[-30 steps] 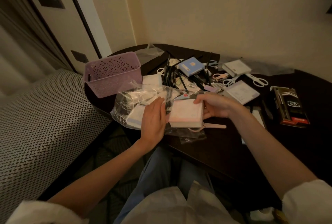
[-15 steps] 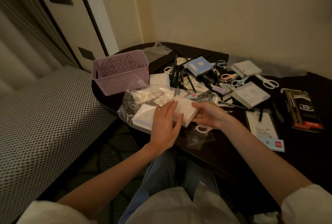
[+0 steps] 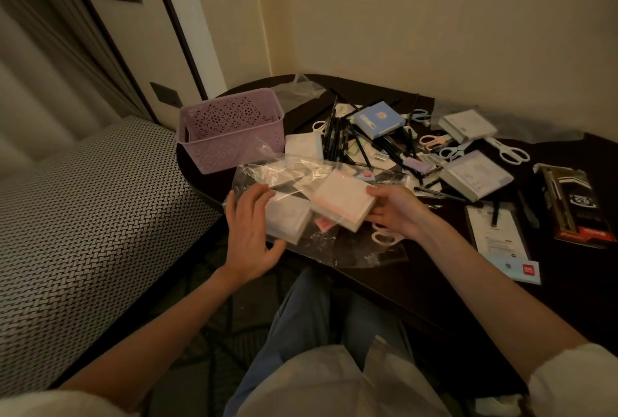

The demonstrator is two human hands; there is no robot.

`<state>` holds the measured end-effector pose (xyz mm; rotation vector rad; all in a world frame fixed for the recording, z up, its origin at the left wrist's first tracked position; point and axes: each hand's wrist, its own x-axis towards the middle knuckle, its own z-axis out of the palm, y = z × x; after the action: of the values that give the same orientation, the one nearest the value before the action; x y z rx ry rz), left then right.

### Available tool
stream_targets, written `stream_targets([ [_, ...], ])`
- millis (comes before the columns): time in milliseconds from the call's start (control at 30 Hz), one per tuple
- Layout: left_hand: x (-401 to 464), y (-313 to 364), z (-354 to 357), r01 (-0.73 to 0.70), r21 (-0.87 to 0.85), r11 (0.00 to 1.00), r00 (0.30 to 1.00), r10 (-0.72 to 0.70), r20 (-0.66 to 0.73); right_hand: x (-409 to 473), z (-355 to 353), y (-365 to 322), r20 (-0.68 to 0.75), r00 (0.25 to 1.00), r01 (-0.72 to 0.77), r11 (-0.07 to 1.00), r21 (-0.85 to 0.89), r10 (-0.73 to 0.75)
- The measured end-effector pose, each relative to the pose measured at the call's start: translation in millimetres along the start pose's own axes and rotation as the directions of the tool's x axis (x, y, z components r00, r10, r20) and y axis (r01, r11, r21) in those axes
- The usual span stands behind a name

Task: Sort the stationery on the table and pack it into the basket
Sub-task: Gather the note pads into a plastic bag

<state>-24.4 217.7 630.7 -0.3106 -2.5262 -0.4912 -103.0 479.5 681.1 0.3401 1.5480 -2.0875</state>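
My right hand (image 3: 394,216) grips a pink and white notepad block (image 3: 341,199) by its right edge, tilted above the table's front edge. My left hand (image 3: 249,232) is open with spread fingers, close to the left side of a second white pad (image 3: 287,219) that lies inside a clear plastic bag (image 3: 294,175). The purple perforated basket (image 3: 230,129) stands at the table's left end, apart from both hands. Black pens (image 3: 337,135), a blue pad (image 3: 379,118), several scissors (image 3: 434,140) and more white pads (image 3: 476,175) lie scattered behind.
The dark round table (image 3: 418,282) sits in a wall corner. A black and red package (image 3: 578,206) and a flat white and blue card pack (image 3: 501,242) lie at the right. A patterned bench (image 3: 83,216) runs along the left. My knees are below the table edge.
My left hand has drawn back left off the pink pad and opened. My right hand has tilted the pad and carried it slightly toward the bag.
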Motion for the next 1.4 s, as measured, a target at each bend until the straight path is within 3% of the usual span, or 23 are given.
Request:
stream_targets([
  [133, -5, -14, 3, 0.073, 0.095, 0.993, 0.996, -0.078, 0.05, 1, 2, 2, -0.025, 1.0, -0.001, 1.0, 0.027, 0.001],
  [267, -11, -25, 3, 0.052, 0.12, 0.991, 0.994, -0.063, 0.087, 3, 3, 4, -0.066, 0.998, 0.015, 0.996, 0.087, -0.009],
  [533, -8, -34, -3, -0.064, 0.159, 0.985, 0.99, 0.042, 0.138, 6, 28, 12, 0.256, 0.966, -0.058, 0.991, 0.119, 0.025],
  [733, -9, -51, -2, -0.122, 0.212, 0.97, 0.976, 0.078, 0.203, 9, 31, 23, 0.313, 0.947, 0.122, 0.979, -0.162, -0.066],
  [900, -4, -51, 4, -0.133, 0.138, 0.981, 0.985, 0.115, 0.131, 16, 42, 25, 0.343, 0.925, 0.309, 0.851, -0.424, -0.165],
  [1200, -3, -54, 6, -0.105, 0.09, 0.99, 0.991, 0.097, 0.093, 32, 45, 27, 0.331, 0.917, 0.373, 0.768, -0.521, -0.221],
  [1400, -5, -54, 8, -0.098, 0.109, 0.989, 0.992, 0.088, 0.094, 29, 47, 21, 0.371, 0.92, 0.328, 0.768, -0.55, -0.127],
])
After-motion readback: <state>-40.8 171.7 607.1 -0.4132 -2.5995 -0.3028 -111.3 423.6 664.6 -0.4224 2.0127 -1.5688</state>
